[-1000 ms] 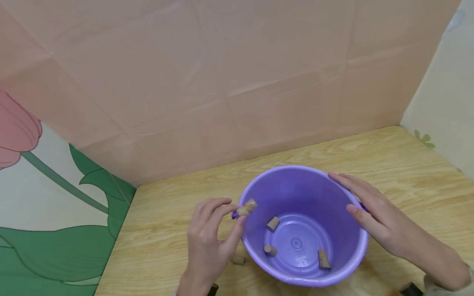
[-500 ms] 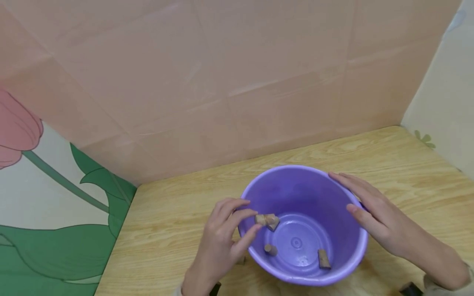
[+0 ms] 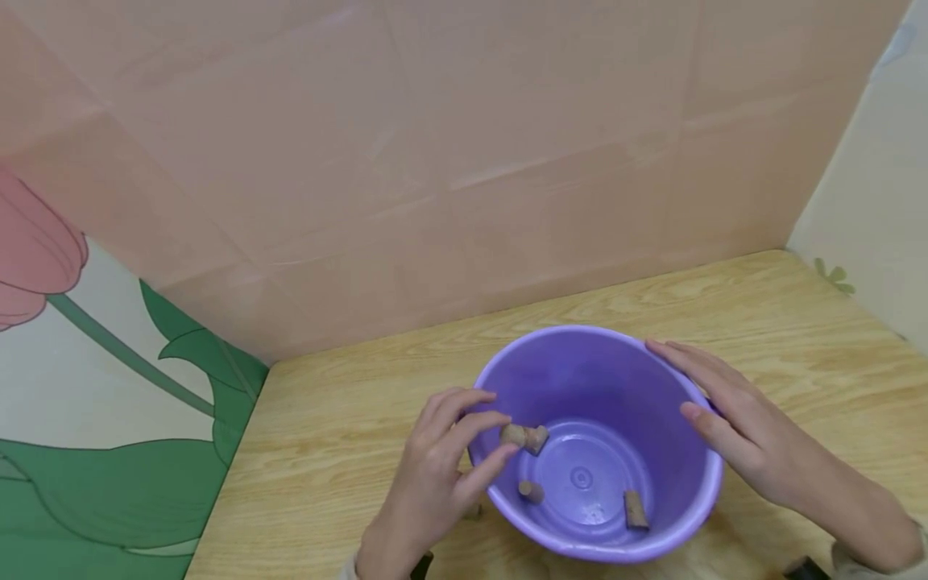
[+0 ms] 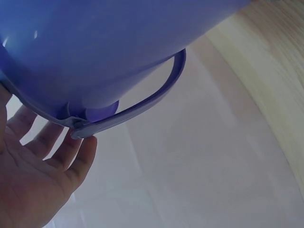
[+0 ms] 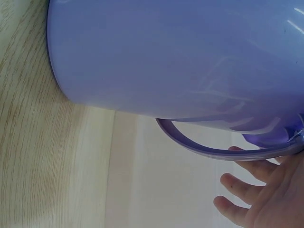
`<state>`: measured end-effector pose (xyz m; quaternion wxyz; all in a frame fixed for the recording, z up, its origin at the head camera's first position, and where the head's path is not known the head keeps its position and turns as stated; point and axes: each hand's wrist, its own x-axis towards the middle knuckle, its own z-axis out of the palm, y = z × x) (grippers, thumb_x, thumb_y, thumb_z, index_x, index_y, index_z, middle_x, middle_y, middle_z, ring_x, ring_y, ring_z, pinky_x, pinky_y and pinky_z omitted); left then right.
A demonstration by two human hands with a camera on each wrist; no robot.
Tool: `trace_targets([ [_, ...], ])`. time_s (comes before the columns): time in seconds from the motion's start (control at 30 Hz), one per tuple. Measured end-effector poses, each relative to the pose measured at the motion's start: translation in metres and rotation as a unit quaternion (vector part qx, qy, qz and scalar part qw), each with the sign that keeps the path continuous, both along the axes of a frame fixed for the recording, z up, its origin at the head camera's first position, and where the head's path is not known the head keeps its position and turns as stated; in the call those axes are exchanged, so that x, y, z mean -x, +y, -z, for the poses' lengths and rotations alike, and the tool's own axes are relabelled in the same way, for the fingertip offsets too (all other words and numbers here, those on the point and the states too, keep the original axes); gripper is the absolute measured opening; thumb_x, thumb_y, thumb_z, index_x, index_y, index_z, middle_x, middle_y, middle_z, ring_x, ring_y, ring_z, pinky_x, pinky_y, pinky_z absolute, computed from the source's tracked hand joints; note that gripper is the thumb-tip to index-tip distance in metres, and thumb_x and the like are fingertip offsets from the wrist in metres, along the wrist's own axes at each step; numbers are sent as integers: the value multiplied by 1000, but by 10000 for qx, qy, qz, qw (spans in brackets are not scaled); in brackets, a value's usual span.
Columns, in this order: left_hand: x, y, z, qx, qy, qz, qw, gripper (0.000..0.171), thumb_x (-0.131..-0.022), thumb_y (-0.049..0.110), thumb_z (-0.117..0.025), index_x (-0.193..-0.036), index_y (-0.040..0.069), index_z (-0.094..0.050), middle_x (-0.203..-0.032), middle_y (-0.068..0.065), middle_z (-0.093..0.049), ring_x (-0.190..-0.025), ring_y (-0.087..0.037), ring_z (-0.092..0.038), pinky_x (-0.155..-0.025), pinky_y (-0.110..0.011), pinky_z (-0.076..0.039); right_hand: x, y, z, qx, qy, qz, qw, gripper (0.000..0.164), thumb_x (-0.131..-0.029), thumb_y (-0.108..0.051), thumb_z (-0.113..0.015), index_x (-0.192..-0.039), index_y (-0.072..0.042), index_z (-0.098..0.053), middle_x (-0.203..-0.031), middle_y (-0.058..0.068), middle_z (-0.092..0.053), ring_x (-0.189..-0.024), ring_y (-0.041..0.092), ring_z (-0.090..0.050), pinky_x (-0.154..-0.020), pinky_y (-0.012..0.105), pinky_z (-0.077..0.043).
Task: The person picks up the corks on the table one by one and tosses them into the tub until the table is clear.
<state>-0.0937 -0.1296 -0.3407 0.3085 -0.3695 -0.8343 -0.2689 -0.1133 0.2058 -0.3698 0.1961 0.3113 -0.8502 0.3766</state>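
Observation:
A purple bucket (image 3: 590,556) stands upright on the wooden table, with several brown corks inside. One cork (image 3: 531,491) lies at the left of its floor, another cork (image 3: 635,510) at the right. Over the left rim reaches my left hand (image 3: 442,455), pinching a ringed cork (image 3: 512,436) between thumb and index finger; its far end overlaps a cork lying behind it. My right hand (image 3: 739,419) rests on the right rim, thumb over the inside. In the right wrist view its fingers (image 5: 242,190) are spread and fairly straight beside the bucket handle (image 5: 213,153).
A further cork (image 3: 473,511) on the table is mostly hidden behind my left hand. The bucket's other handle loop (image 4: 137,108) hangs by my left fingers. A pinkish wall covering (image 3: 435,161) rises at the table's back, and a tulip-patterned panel (image 3: 109,346) borders the left.
My left hand has moved right with the pinched cork, from the bucket's left rim to over its inside, then slightly lower. The right hand and the bucket have stayed in place.

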Motion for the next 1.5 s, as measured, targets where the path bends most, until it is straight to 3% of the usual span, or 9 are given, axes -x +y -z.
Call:
trace_targets([
  [0.5,0,-2,0,105,-121,14,9999,25,-92,29,-71,-111,13,-70,-123,-5,-64,-115,-22,-57,-98,-37,-51,-1,0,1,23,-80,6,10000,64,-90,5,-52,-151,-9,-40,-155,0,-42,-144,0,-29,-115,7,-17],
  [0.8,1,-10,-1,319,-229,-246,9989,32,-94,37,-66,-117,14,-67,-126,-7,-63,-117,-23,-56,-98,-41,-51,-1,0,2,18,-91,-13,10000,64,-90,5,-52,-151,-9,-40,-154,-1,-42,-144,-1,-30,-115,7,-18],
  [1.07,1,-22,0,213,-298,-437,9984,32,-96,39,-64,-118,15,-66,-124,-6,-64,-116,-24,-57,-97,-44,-50,-1,1,1,27,-66,-22,10000,64,-90,5,-52,-151,-9,-39,-154,-3,-41,-143,-2,-30,-114,6,-18],
  [1.4,-1,-43,7,250,-913,-988,9906,38,-94,43,-65,-121,15,-66,-130,-1,-62,-125,-20,-53,-105,-44,-49,0,1,-1,39,-120,-12,9999,64,-90,5,-52,-151,-9,-39,-153,-1,-43,-142,-3,-31,-114,6,-20],
  [1.5,-1,-49,10,287,-875,-1055,9901,37,-94,40,-66,-121,15,-66,-129,0,-62,-124,-20,-54,-103,-44,-50,1,0,-2,29,-120,-19,9999,64,-91,5,-52,-152,-10,-39,-152,-1,-44,-141,-3,-32,-113,6,-20],
])
